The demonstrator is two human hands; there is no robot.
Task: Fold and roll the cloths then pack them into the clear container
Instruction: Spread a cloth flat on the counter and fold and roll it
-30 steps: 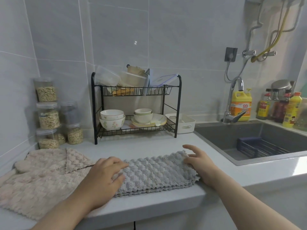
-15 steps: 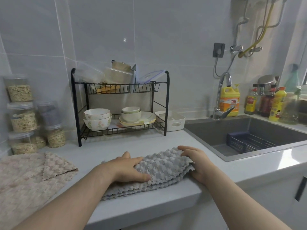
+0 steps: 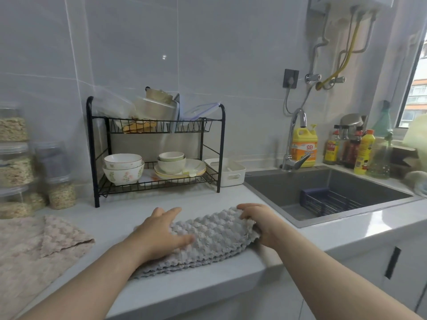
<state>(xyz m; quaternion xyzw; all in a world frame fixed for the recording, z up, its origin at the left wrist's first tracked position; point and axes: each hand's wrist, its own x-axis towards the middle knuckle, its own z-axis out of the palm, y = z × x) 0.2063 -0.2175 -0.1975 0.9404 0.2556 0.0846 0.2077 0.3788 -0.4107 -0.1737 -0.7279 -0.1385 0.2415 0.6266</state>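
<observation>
A folded grey knobbly cloth [image 3: 215,239] lies on the counter near its front edge. My left hand [image 3: 161,232] rests flat on the cloth's left part, fingers straight. My right hand [image 3: 256,221] grips the cloth's right end, fingers curled over it and lifting it into a curl. A beige cloth [image 3: 34,250] lies spread at the left with one corner folded over. Clear containers [image 3: 152,109] sit on the top shelf of the black rack [image 3: 157,146].
The rack holds bowls [image 3: 123,168] and plates. Stacked jars [image 3: 16,162] of grain stand at the left wall. A white bin [image 3: 231,173] sits beside the rack. The sink [image 3: 323,192] with a dark basket lies right, bottles [image 3: 303,146] behind it.
The camera view swung right. My right hand curled the cloth's right end upward and inward, and my left hand slid right along the cloth, which now looks shorter.
</observation>
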